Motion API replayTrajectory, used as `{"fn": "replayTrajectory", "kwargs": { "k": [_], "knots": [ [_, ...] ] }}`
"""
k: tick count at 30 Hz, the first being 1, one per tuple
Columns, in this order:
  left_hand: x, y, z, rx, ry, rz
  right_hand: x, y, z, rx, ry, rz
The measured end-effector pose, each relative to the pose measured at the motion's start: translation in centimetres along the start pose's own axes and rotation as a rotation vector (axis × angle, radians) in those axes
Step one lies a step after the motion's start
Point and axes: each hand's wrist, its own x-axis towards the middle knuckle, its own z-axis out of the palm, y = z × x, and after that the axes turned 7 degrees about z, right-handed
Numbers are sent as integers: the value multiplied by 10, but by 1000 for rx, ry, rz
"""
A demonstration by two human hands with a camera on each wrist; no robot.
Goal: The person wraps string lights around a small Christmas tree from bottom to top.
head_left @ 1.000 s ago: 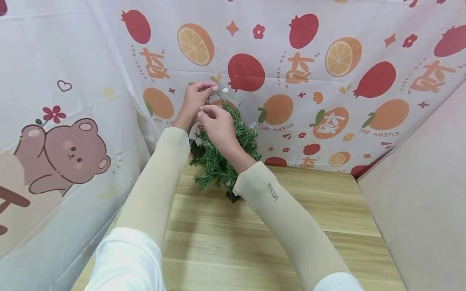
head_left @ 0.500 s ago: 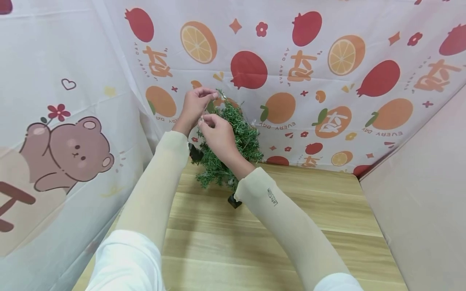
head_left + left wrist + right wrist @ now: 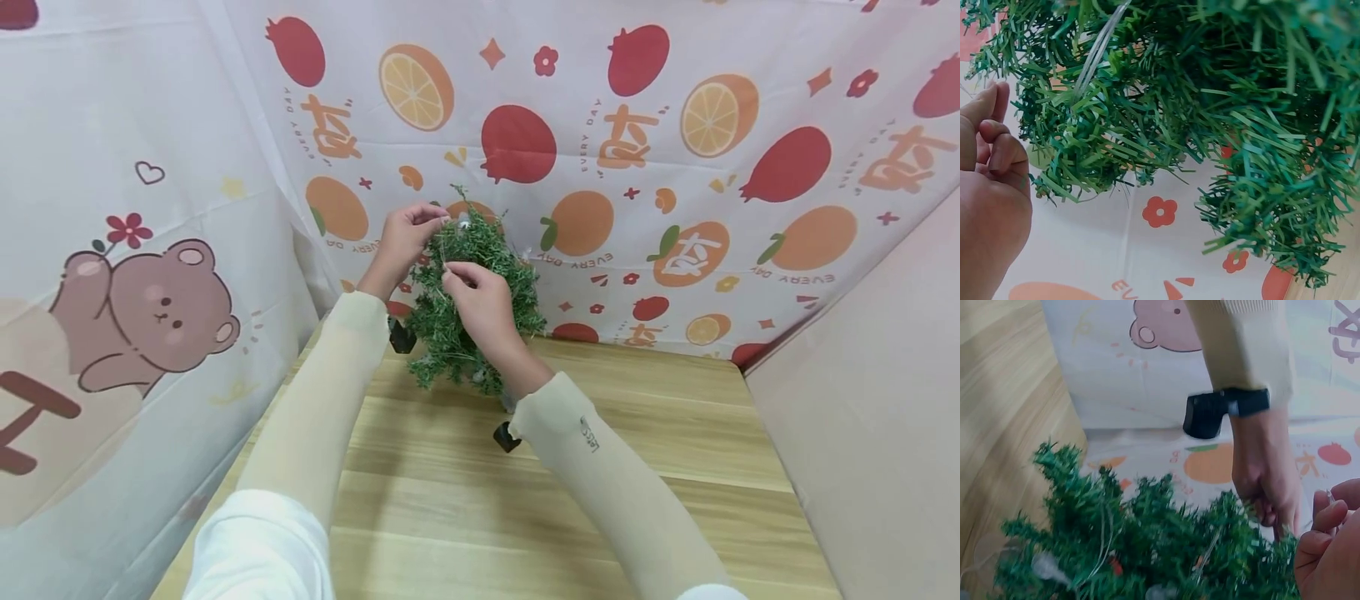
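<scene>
A small artificial Christmas tree (image 3: 450,325) with green tinsel needles stands against the back cloth. A string of lights with thin clear wire (image 3: 1100,53) runs over its branches, and a whitish bulb (image 3: 1047,567) shows low in the right wrist view. My left hand (image 3: 405,242) pinches the wire with thumb and fingertips beside the treetop. Slightly lower and nearer, my right hand (image 3: 483,304) pinches the same wire, which spans the short gap between both hands. In the right wrist view, a clear strand pokes out between the right fingertips (image 3: 1330,515).
The tree rests on a wooden table (image 3: 450,500). Behind it hangs a fruit-printed cloth (image 3: 592,75), and a bear-printed cloth (image 3: 90,200) closes the left side. A plain pale panel (image 3: 877,350) borders the right. Black wrist cameras (image 3: 401,335) hang under both forearms.
Both hands have come down and nearer from the treetop, the right one also moving slightly right. A bulb that showed above the tip now sits lower, against the needles.
</scene>
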Motion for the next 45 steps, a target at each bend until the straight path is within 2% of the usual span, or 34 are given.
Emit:
{"fn": "replayTrajectory", "kwargs": {
  "k": [5, 10, 16, 24, 30, 37, 41, 45],
  "knots": [
    [-4, -3, -1, 8, -17, 10, 0, 13, -19, -6, 39, -26],
    [0, -22, -5, 8, -25, 28, 1, 20, -31, 31, 81, -24],
    [-1, -31, -8, 81, -27, 48, 2, 25, -41, 50, 119, -8],
    [-4, -31, -8, 114, -48, 49, 8, 39, -51, 57, 182, 12],
    [-7, -33, -10, 102, -53, 59, 9, 48, -52, 17, 179, 45],
    [-14, -33, -15, 36, -48, 43, 15, 49, -54, 3, 215, 31],
    [-21, -26, -17, -25, -52, 34, 17, 50, -55, -22, 233, 11],
    [-31, -18, -22, -31, -60, 26, 15, 52, -55, -69, 250, 9]
  ]
}}
